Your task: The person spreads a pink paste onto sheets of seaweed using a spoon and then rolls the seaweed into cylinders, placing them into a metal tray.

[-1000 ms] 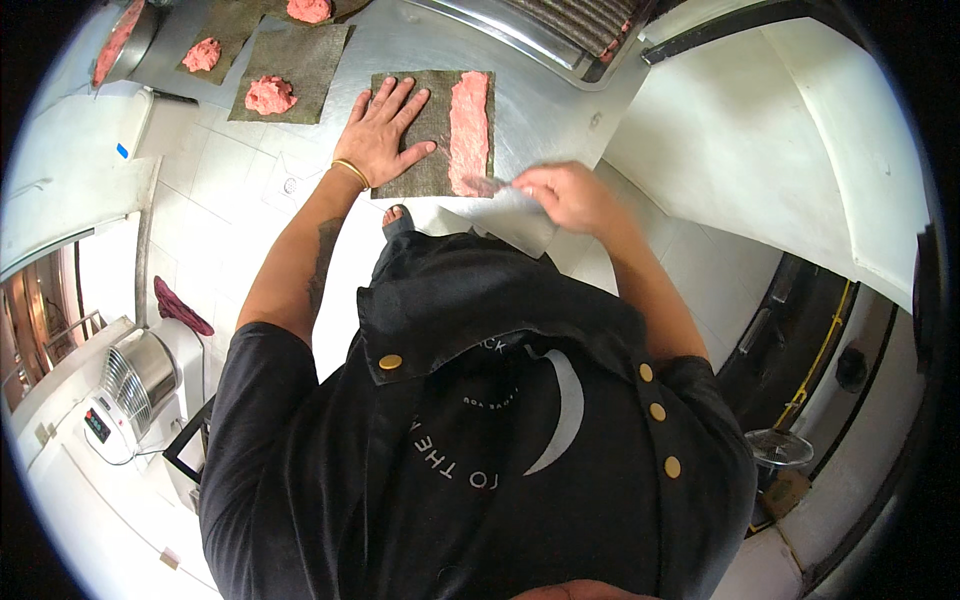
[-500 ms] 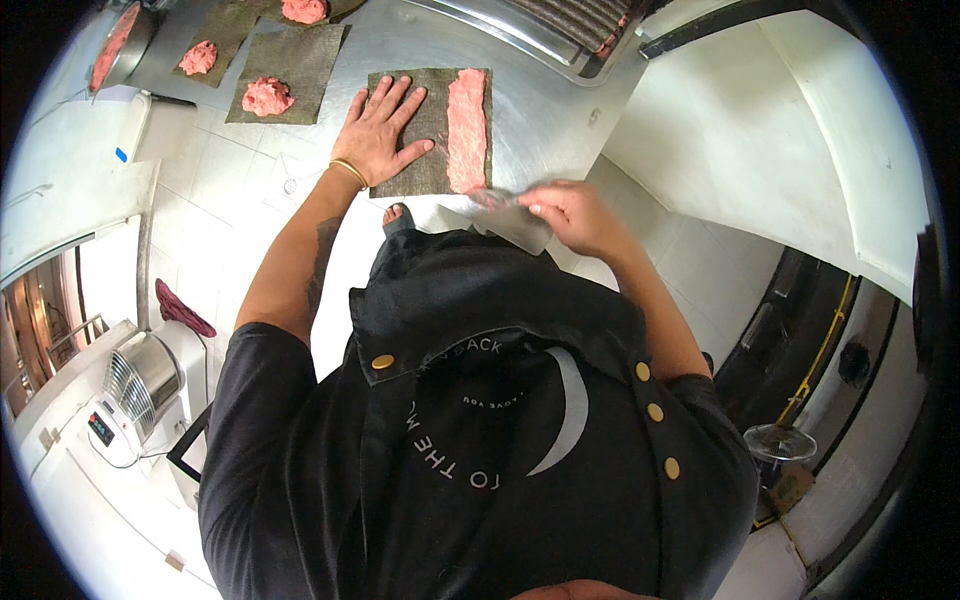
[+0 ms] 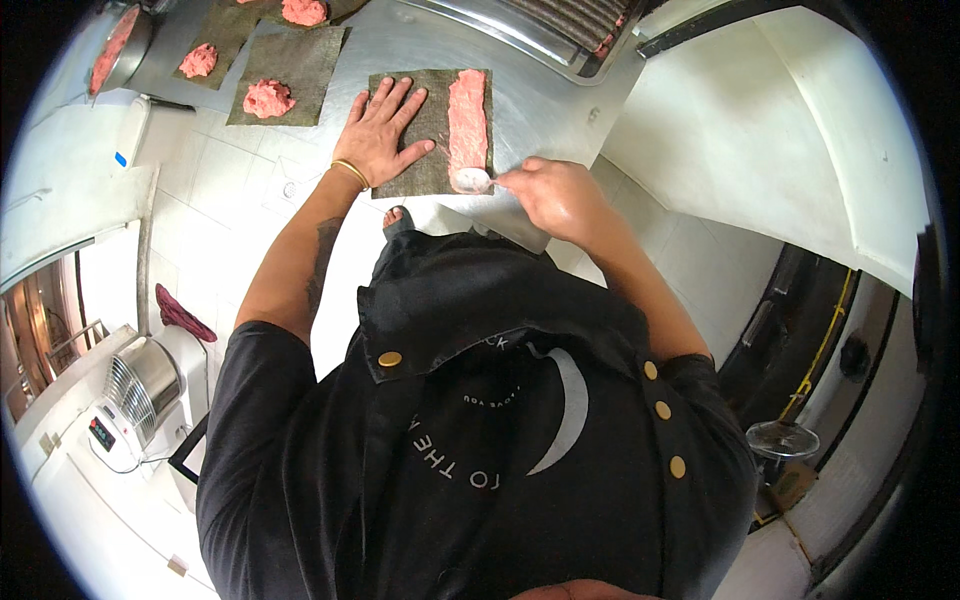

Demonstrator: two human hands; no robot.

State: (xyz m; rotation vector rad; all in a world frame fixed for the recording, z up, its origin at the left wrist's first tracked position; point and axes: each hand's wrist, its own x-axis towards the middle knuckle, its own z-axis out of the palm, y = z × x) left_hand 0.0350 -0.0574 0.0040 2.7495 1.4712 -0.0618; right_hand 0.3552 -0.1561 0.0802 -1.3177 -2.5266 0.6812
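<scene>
A dark green seaweed sheet [image 3: 408,180] lies flat at the near edge of the metal table. Along its right side runs a long strip of pink minced paste [image 3: 467,115]. My left hand [image 3: 380,135] rests on the left part of the sheet, palm down with fingers spread. In my right hand [image 3: 555,195] is a spoon [image 3: 472,180], its bowl touching the near end of the strip. The fingers are closed round the handle, which is mostly hidden by them.
Another seaweed sheet [image 3: 310,75] with a lump of paste [image 3: 268,98] lies to the left, with more such sheets behind it. A metal bowl of pink paste [image 3: 125,55] stands at the far left. A tray of dark rolls [image 3: 560,30] sits at the back.
The spoon has moved from just off the sheet's near right corner up onto the near end of the paste strip. My left hand has stayed in place.
</scene>
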